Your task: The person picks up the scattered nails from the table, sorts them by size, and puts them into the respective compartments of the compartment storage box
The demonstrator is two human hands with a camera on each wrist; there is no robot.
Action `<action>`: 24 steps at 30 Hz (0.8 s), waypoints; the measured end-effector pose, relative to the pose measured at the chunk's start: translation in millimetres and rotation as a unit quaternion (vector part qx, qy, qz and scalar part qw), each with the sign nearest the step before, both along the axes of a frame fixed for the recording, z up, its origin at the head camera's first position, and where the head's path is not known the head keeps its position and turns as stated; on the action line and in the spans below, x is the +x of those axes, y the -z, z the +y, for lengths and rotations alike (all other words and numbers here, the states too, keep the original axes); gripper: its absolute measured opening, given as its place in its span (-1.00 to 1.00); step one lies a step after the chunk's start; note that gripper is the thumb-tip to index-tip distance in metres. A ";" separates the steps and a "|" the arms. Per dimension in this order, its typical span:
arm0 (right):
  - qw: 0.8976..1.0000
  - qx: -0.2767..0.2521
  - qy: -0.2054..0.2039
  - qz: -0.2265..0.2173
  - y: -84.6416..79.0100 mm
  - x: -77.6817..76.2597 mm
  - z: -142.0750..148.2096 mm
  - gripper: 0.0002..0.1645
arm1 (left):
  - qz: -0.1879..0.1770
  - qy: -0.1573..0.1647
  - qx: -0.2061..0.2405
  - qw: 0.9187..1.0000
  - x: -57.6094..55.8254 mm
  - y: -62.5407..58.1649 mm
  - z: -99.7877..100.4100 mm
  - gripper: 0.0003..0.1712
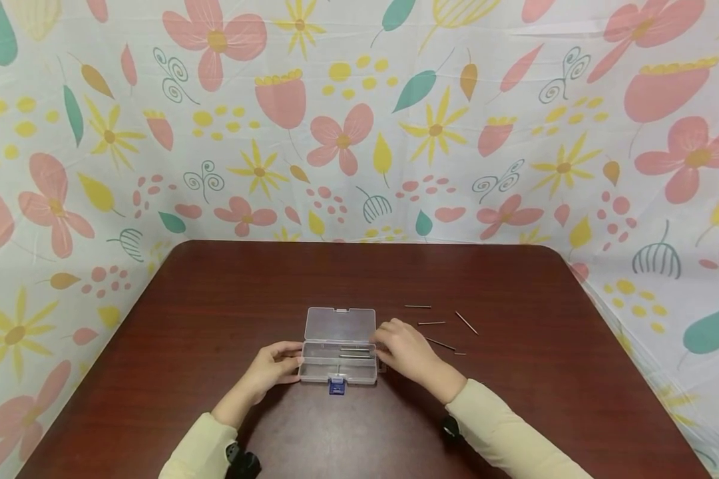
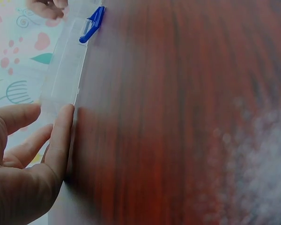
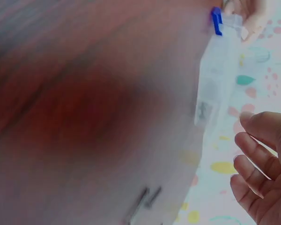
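Dark tabletop [image 1: 228,279]: left grip [image 1: 271,364], fingers apart, touches clear box [image 1: 359,381], probably steadying it; right grip [image 1: 403,347], fingers loosely apart, empty, near nails [image 1: 355,356] inside.

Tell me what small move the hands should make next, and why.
Probably the right hand should pick up the nearest loose nail: its fingers look empty in the right wrist view, other nails already lie in the open box, and the left hand touches that box's left end.
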State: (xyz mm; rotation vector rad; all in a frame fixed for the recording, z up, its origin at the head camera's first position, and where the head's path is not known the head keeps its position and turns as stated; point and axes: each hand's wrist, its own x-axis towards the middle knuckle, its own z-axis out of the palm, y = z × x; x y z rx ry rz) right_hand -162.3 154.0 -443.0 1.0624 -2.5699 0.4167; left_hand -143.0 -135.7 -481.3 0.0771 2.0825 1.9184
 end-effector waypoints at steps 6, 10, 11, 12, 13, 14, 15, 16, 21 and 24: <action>1.000 0.007 0.022 0.000 -8.0 2.5 25.4 -0.80 | 0.001 0.000 -0.002 1.000 -0.2 -0.3 -0.3 -0.49; 0.999 0.015 0.033 -0.006 -12.7 5.9 45.2 -0.79 | 0.002 0.005 -0.001 1.000 -0.4 -0.1 -0.5 -0.49; 0.999 0.017 0.035 -0.007 -13.7 6.8 50.3 -0.79 | 0.002 0.005 0.000 1.000 -0.6 0.1 -0.5 -0.49; 0.999 0.018 0.037 -0.007 -14.6 7.8 55.1 -0.78 | 0.002 0.005 0.001 1.000 -0.8 0.2 -0.6 -0.48; 0.999 0.018 0.037 -0.006 -15.2 8.7 59.9 -0.78 | 0.001 0.005 0.002 1.000 -1.0 0.3 -0.7 -0.48; 0.999 0.019 0.038 -0.005 -15.6 9.7 64.6 -0.77 | 0.001 0.005 0.003 1.000 -1.2 0.3 -0.8 -0.48; 0.999 0.021 0.040 -0.003 -15.9 10.9 69.3 -0.77 | 0.001 0.005 0.004 1.000 -1.3 0.2 -0.8 -0.48; 0.999 0.021 0.041 -0.002 -16.3 12.1 73.6 -0.76 | 0.001 0.005 0.004 1.000 -1.4 0.0 -1.0 -0.48; 0.998 0.027 0.044 -0.018 -14.0 17.4 92.9 -0.78 | 0.001 0.009 0.004 1.000 -1.8 -0.6 -1.5 -0.48; 0.998 0.035 0.040 -0.045 -8.9 18.1 101.8 -0.80 | -0.001 0.009 0.003 1.000 -2.3 0.0 -1.9 -0.48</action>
